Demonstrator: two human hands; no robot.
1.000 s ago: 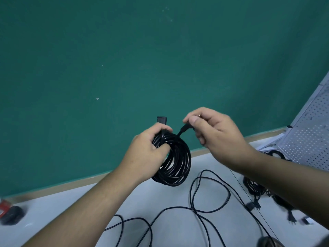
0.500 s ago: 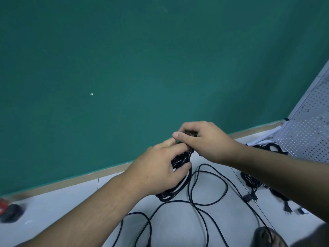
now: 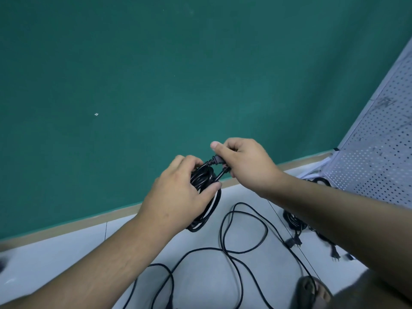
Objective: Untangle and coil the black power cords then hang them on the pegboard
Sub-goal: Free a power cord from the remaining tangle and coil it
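Observation:
My left hand (image 3: 178,195) grips a coiled black power cord (image 3: 206,210), held up in front of the green wall. My right hand (image 3: 247,163) pinches the cord's plug end (image 3: 217,161) just above the coil, with a short stretch of cord running down to the bundle. A loose black cord (image 3: 243,237) lies in wide loops on the white floor below. Another bundled black cord (image 3: 294,221) with plugs rests on the floor beside the white pegboard (image 3: 376,152), which leans at the right.
The green wall (image 3: 156,85) with a wooden skirting strip fills the background. A foot in a dark sandal (image 3: 312,293) stands at the bottom right, close to the loose cord. A blurred dark object sits at the far left edge.
The right hand carried the plug end down to the coil, wrapped it and now holds it slightly above the bundle. The left hand with the coil sank lower, then rose a little.

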